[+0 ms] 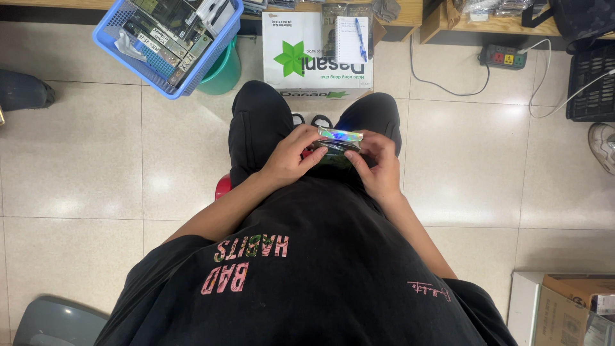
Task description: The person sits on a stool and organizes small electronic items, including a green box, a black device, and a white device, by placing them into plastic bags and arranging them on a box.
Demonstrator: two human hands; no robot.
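My left hand (291,160) and right hand (379,172) both pinch a small shiny packet (337,146) over my lap, fingers closed on its ends. It looks light, thin and slippery, so I judge the edges grip best. A white box (307,61) sits ahead, a blue basket (168,40) beside it.

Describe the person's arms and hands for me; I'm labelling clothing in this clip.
Both arms are bare from the short sleeves of a black T-shirt down. The left hand and right hand wear no gloves; no watch, ring or bracelet shows.
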